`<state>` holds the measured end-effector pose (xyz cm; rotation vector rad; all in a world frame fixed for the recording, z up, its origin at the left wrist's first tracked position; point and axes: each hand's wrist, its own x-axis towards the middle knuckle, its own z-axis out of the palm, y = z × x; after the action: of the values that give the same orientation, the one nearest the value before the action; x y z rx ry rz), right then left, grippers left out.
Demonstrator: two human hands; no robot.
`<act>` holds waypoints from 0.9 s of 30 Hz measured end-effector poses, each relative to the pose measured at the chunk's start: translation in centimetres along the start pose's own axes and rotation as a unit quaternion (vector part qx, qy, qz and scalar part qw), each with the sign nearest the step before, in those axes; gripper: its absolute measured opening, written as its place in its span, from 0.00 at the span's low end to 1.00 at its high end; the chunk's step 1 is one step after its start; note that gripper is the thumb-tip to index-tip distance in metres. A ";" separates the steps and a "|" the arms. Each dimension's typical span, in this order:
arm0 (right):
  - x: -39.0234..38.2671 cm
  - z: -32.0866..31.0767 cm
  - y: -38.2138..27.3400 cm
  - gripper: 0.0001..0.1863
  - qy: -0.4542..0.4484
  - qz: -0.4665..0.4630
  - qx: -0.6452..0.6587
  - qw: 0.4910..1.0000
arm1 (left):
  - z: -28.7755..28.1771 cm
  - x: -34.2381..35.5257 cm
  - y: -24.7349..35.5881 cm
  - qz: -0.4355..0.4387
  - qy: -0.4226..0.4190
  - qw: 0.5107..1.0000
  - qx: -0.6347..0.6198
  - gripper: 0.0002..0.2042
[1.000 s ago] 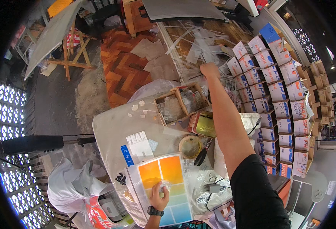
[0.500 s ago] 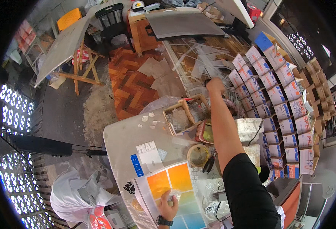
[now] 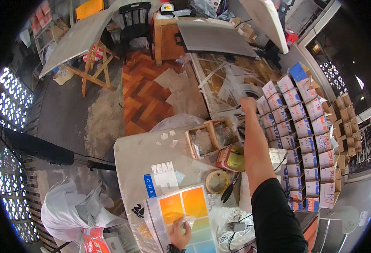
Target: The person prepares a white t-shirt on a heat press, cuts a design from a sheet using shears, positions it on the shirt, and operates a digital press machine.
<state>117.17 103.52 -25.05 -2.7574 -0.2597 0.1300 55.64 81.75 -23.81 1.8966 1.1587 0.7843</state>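
My left hand [image 3: 180, 234] is closed in a pinch over a printed sheet [image 3: 194, 204] of orange, green and blue blocks. Between its thumb and fingers is a small clear plastic bag [image 3: 188, 221]; the contents are too small to tell. My right arm stretches far forward across the table. At its end my right hand [image 3: 248, 103] is closed above the cluttered far surface, beside rows of cardboard boxes [image 3: 305, 145]. A small dark bit shows at its fingertips, too small to name. White cut-out letters [image 3: 162, 168] and a blue lettered strip [image 3: 150, 186] lie beyond the sheet.
A wooden divided box [image 3: 202, 143], a red-and-yellow tin [image 3: 231, 158], a tape roll [image 3: 217, 181] and black-handled scissors [image 3: 228, 192] stand along the table's right. A dark bar [image 3: 37, 145] juts in from the left. White plastic bags [image 3: 73, 206] lie at lower left.
The view has shifted a little. My right hand stays stretched out over the far surface, its fingers now turned more to the left. My left hand keeps the small bag over the sheet.
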 end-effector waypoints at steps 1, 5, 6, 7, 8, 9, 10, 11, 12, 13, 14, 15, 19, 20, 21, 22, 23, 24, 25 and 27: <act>1.9 0.0 1.3 0.13 0.054 -0.026 0.025 0.998 | 0.1 0.2 0.1 -0.001 -0.005 1.000 -0.014 0.16; -4.6 -4.1 -6.1 0.16 -0.081 0.044 0.195 0.976 | -0.2 -0.1 0.0 -0.033 0.027 0.999 -0.005 0.15; -5.6 -8.5 -4.8 0.18 -0.108 0.095 0.237 0.961 | -0.1 0.0 0.4 -0.021 0.016 0.999 -0.025 0.15; -1.3 -8.0 -0.7 0.16 0.005 0.034 0.230 0.973 | 0.1 0.5 0.8 -0.008 0.001 0.999 -0.053 0.14; -3.0 -10.1 -1.7 0.15 -0.053 -0.088 0.105 0.989 | 0.1 0.7 1.7 -0.037 -0.006 0.996 -0.078 0.12; -6.2 -12.4 -3.3 0.14 -0.116 -0.208 -0.009 0.971 | -0.5 1.0 1.8 -0.064 -0.014 0.994 -0.090 0.11; -6.8 -14.7 -2.6 0.16 -0.073 -0.167 0.084 0.980 | -0.4 1.2 1.1 -0.043 -0.044 0.995 -0.079 0.10; -9.8 -16.3 -2.6 0.19 -0.047 -0.152 0.145 0.977 | -0.7 0.8 0.1 -0.037 -0.066 0.996 -0.057 0.10; -12.7 -18.3 -2.3 0.23 -0.014 -0.137 0.204 0.969 | -1.2 1.0 0.3 -0.077 -0.070 0.990 -0.091 0.08; -16.4 -22.0 -2.3 0.27 0.020 -0.151 0.228 0.962 | -0.9 1.8 0.4 -0.119 -0.069 0.982 -0.130 0.07; -17.8 -24.4 0.4 0.29 0.029 -0.168 0.286 0.943 | 0.1 2.0 -1.2 -0.087 -0.080 0.980 -0.163 0.07; -21.3 -26.5 2.1 0.28 0.002 -0.197 0.328 0.924 | -0.8 2.7 0.6 -0.065 -0.095 0.990 -0.080 0.08; -35.7 -35.4 10.7 0.28 0.013 -0.277 0.466 0.840 | -3.7 5.0 7.8 0.064 -0.023 0.994 -0.089 0.16; -39.0 -37.4 14.2 0.30 -0.084 -0.192 0.566 0.797 | -4.0 5.5 10.4 0.056 -0.033 0.990 -0.123 0.18; -42.4 -38.4 17.6 0.32 -0.038 -0.214 0.445 0.869 | -4.2 5.0 12.6 0.047 -0.043 0.986 -0.154 0.20; -45.9 -39.0 20.5 0.30 -0.092 -0.224 0.621 0.745 | -4.6 4.0 14.7 0.029 -0.065 0.971 -0.227 0.22; -49.5 -39.5 23.9 0.29 -0.120 -0.100 0.615 0.773 | -4.9 2.6 17.4 0.010 -0.094 0.950 -0.299 0.23; -53.2 -39.7 27.2 0.27 -0.146 0.027 0.602 0.784 | -5.3 0.8 20.2 -0.011 -0.122 0.922 -0.367 0.25; -57.2 -39.6 29.7 0.26 -0.151 -0.019 0.613 0.775 | -6.0 -1.3 23.7 -0.027 -0.122 0.889 -0.441 0.22; -64.7 -40.4 32.9 0.25 -0.188 -0.033 0.626 0.756 | -7.0 -5.7 25.9 0.004 -0.141 0.909 -0.393 0.19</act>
<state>64.18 46.47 4.03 -1.3466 -0.2375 0.5946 59.16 70.95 1.14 1.2708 0.5232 0.7893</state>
